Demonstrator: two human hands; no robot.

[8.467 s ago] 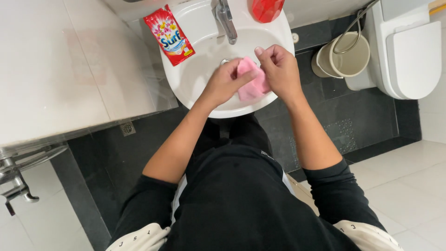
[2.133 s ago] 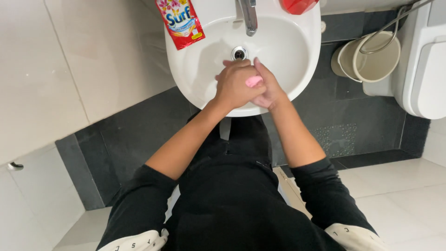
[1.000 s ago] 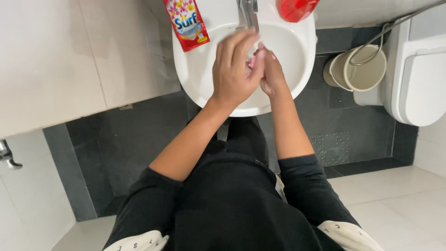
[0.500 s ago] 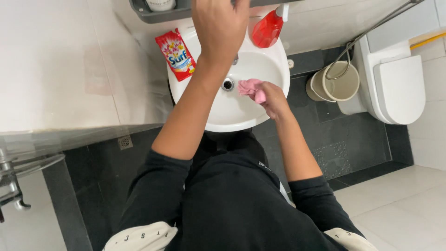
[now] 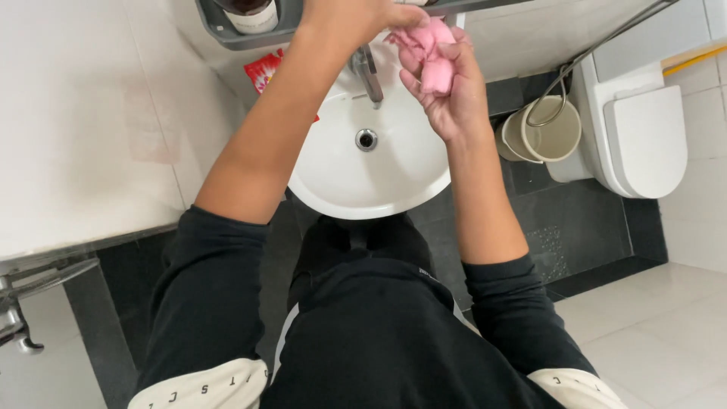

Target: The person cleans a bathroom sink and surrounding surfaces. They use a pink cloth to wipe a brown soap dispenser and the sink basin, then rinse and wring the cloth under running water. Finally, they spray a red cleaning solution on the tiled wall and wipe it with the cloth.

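The right hand (image 5: 447,91) is raised palm-up above the sink (image 5: 371,174), its fingers curled around a wadded pink cloth (image 5: 432,53) that bulges out past the fingertips (a loose clutch, not a tight fist). The left hand (image 5: 356,15) sits just beside it at the top edge of the view, knuckles toward the camera; its fingertips meet the cloth's upper end, but whether it pinches the cloth or only touches it cannot be told. Right under both hands is the metal tap (image 5: 368,72), and below that the drain (image 5: 366,139) in the white bowl. Left of the left forearm, a red sachet (image 5: 265,72) peeks out on the sink's rim, and above it a grey shelf (image 5: 227,34) carries a bottle (image 5: 250,11). Right of the right wrist stands a beige bucket (image 5: 541,132) on dark floor tiles, with a white toilet (image 5: 644,129) beyond it. Both forearms are bare, black sleeves pushed up to the elbows, reaching forward and converging over the bowl.
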